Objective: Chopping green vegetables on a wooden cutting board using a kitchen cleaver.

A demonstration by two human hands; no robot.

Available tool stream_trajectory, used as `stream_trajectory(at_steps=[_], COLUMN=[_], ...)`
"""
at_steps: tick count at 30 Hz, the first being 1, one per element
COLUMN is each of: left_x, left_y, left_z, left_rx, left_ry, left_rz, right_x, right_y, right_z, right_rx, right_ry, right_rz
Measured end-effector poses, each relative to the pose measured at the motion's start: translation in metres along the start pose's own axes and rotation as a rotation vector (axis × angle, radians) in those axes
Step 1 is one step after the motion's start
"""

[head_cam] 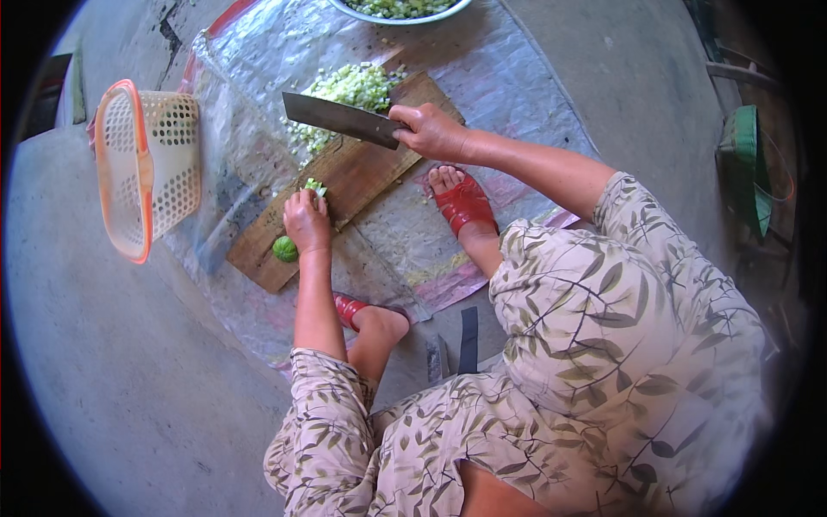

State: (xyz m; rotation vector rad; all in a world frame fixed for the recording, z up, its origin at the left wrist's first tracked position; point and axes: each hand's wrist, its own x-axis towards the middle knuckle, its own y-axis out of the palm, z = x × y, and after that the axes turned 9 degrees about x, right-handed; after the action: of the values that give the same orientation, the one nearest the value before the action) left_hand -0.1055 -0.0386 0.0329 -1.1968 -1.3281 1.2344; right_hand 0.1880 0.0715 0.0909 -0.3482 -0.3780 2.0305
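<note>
My right hand (433, 131) is shut around the handle end of a dark-bladed cleaver (339, 117). The blade points left across the far part of a wooden cutting board (362, 174), above a heap of diced pale green vegetable (358, 87). Toward the near end of the board, my left hand (307, 220) holds a cut green vegetable (315, 187) down with curled fingers; its palm hides most of the piece. A rounded green vegetable piece with a striped rind (285, 249) rests on the board beside my left wrist.
Under the board lies a plastic sheet (258, 161) on a concrete floor (97, 336). A basin (413, 21) of diced vegetable stands at the far edge. At left is a perforated plastic basket (174, 161) with an orange rim; a green basket-like container (743, 168) is at right.
</note>
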Motion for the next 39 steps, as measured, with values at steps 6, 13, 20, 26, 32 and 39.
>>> stream_trajectory(at_steps=[6,13,20,26,32,39], left_x=[0.008,0.017,0.005,0.006,0.007,0.005], left_y=[-0.013,0.005,0.008,0.018,0.023,0.022], left_z=[-0.029,-0.092,-0.107,-0.102,-0.105,-0.107], left_rx=[-0.093,-0.21,-0.355,-0.336,-0.336,-0.39], left_ry=[-0.048,-0.055,-0.15,-0.169,-0.237,-0.269], left_rz=[-0.103,0.057,-0.088,-0.012,-0.029,0.009], right_x=[-0.002,-0.009,-0.021,-0.025,-0.025,-0.007], right_y=[0.002,0.024,0.032,0.04,0.042,0.054], right_z=[-0.006,-0.004,-0.003,-0.002,-0.003,-0.005], right_rx=[-0.009,-0.11,-0.224,-0.312,-0.331,-0.343], right_ry=[-0.042,-0.164,-0.213,-0.216,-0.227,-0.206], right_rz=[-0.021,-0.087,0.067,0.174,0.236,0.188])
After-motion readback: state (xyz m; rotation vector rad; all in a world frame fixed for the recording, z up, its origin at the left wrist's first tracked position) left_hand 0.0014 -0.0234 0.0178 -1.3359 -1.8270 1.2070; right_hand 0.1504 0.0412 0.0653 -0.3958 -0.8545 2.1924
